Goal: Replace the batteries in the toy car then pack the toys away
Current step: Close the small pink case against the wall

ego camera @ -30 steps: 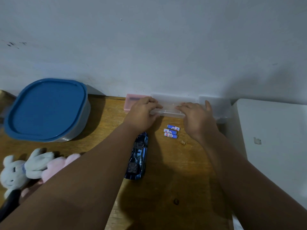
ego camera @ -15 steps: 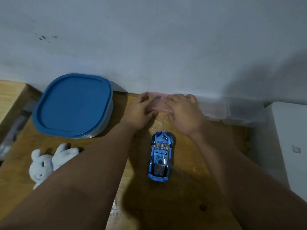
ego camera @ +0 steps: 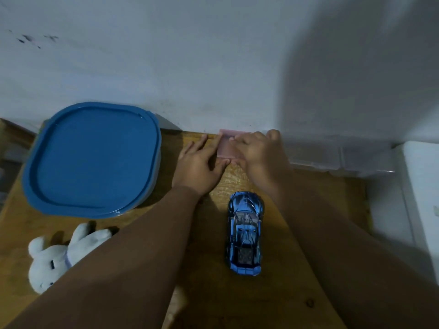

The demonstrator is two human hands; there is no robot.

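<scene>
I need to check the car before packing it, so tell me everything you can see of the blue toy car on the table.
The glossy blue toy sports car looks like shiny metal or plastic, with dark windows and a dark panel at its near end. It sits upright on its wheels on the wooden table, lengthwise, one end toward the wall and the other toward the camera. It lies between the person's two forearms, below both hands, and nothing touches it except the table. Its underside and battery cover are hidden.

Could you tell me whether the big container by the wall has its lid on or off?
On: the blue lid sits flat over the container, covering its whole top.
</scene>
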